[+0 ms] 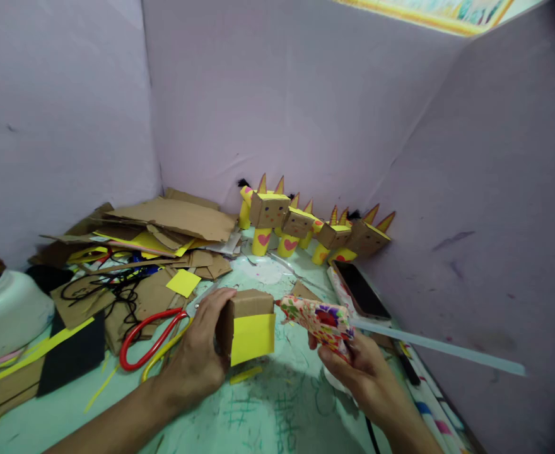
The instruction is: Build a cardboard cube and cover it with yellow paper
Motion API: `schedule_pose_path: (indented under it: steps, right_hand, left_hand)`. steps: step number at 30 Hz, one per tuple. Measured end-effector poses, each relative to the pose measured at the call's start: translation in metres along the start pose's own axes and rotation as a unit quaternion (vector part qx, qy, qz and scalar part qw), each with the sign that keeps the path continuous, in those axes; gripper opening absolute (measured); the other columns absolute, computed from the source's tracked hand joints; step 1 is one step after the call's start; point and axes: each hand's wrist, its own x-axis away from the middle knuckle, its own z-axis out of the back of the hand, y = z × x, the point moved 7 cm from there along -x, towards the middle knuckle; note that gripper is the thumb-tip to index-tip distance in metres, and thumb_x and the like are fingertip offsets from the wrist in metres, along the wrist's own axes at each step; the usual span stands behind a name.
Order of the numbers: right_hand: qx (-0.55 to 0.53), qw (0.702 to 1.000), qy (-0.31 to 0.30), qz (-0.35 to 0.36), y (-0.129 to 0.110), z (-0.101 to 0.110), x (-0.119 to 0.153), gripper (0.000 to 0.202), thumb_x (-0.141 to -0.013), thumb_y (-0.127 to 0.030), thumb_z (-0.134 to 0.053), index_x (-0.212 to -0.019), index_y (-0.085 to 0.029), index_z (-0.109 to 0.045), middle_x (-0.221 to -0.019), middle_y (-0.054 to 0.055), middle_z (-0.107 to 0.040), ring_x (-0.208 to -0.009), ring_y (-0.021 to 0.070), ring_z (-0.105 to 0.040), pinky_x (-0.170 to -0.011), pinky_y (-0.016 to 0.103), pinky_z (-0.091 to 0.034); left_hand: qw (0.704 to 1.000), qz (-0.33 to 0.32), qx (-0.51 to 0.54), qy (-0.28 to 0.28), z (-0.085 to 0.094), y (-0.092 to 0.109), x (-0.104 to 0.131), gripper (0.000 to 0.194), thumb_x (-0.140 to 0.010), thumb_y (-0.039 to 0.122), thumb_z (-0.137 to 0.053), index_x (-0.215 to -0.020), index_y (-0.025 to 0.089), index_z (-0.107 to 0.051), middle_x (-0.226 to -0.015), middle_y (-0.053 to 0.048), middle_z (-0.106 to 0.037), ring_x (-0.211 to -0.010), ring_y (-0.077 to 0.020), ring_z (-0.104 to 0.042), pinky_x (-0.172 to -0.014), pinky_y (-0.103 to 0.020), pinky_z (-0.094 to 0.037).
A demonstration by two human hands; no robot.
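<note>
My left hand (202, 353) is closed around the left side of a small cardboard box (253, 302). A yellow paper panel (253, 339) covers most of the box's near face. In my right hand (356, 372) is a glue gun (318, 318) with a flower-patterned body, my fingers wrapped round its handle. Its reddish nozzle points left, close to the box's right edge; whether it touches is hard to tell. A long, pale glue stick (441, 343) sticks out of its back. Red-and-yellow-handled scissors (152, 337) lie just left of my left hand.
Cardboard scraps (173, 217) pile up at the back left, with tangled black cord (116, 284) and a yellow square (183, 282). Several yellow animal figures with cardboard heads (270, 211) stand along the back wall. A phone (360, 290) lies at right; a white pot (10, 312) stands far left.
</note>
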Motion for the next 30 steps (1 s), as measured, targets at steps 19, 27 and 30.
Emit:
schedule_pose_path:
  steps: [19, 27, 30]
  right_hand:
    - [-0.014, 0.999, 0.050, -0.005, -0.005, -0.002, 0.003, 0.028, -0.080, -0.044, -0.058, -0.078, -0.016, -0.062, -0.070, 0.003, -0.059, -0.063, 0.0167, -0.051, -0.056, 0.027, -0.039]
    - [-0.016, 0.999, 0.018, -0.028, 0.006, -0.007, 0.004, 0.032, -0.081, -0.047, -0.057, -0.079, -0.015, -0.062, -0.069, 0.003, -0.056, -0.061, 0.0149, -0.046, -0.054, 0.026, -0.036]
    - [-0.036, 0.999, 0.003, -0.031, 0.006, -0.010, 0.004, 0.033, -0.082, -0.048, -0.056, -0.080, -0.015, -0.063, -0.073, 0.004, -0.058, -0.065, 0.0162, -0.048, -0.057, 0.026, -0.039]
  left_hand:
    - [0.999, -0.028, -0.021, 0.012, 0.000, 0.005, 0.000, 0.079, -0.067, 0.021, -0.077, -0.132, 0.019, -0.033, -0.128, -0.019, -0.051, -0.120, -0.0353, -0.050, -0.100, -0.056, -0.044]
    - [0.997, -0.066, -0.030, 0.013, 0.002, 0.011, 0.000, 0.078, -0.069, 0.019, -0.074, -0.135, 0.019, -0.031, -0.130, -0.019, -0.049, -0.124, -0.0363, -0.047, -0.102, -0.060, -0.040]
    - [0.997, -0.067, -0.028, 0.013, 0.001, 0.012, 0.000, 0.077, -0.070, 0.014, -0.070, -0.136, 0.019, -0.030, -0.131, -0.019, -0.048, -0.124, -0.0354, -0.046, -0.102, -0.061, -0.040]
